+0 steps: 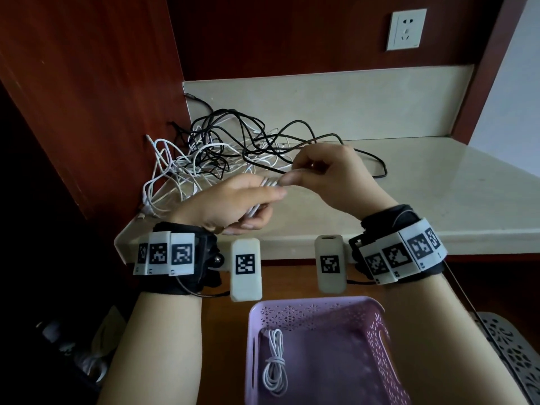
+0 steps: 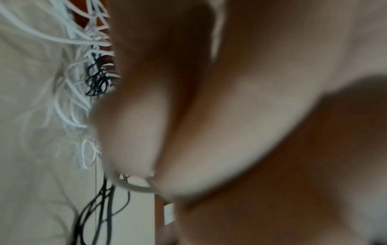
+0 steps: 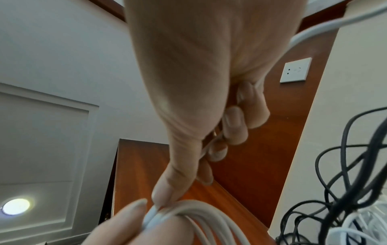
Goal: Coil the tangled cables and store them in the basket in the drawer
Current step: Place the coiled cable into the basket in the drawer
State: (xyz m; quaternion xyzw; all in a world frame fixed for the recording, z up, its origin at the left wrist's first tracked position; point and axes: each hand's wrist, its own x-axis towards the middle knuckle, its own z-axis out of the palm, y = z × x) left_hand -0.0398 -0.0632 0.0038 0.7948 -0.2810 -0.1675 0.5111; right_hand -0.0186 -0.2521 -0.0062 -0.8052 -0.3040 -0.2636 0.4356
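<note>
My left hand [image 1: 233, 203] grips a folded bundle of white cable [image 1: 258, 204] above the counter's front edge. My right hand [image 1: 324, 173] pinches the end of that same cable [image 3: 201, 217] between thumb and forefinger, right at the left thumb. Behind both hands a tangle of black and white cables [image 1: 222, 150] lies on the counter, and it shows again at the side of the left wrist view [image 2: 92, 79] and the right wrist view [image 3: 345, 199]. One coiled white cable [image 1: 274, 362] lies in the purple basket [image 1: 380, 331] below. The left wrist view is mostly blurred palm.
The pale stone counter [image 1: 423, 185] sits in a wooden alcove with a wall socket [image 1: 406, 30] above. A second perforated grey basket [image 1: 508, 346] stands to the right of the purple one. Some white cables hang over the counter's left corner.
</note>
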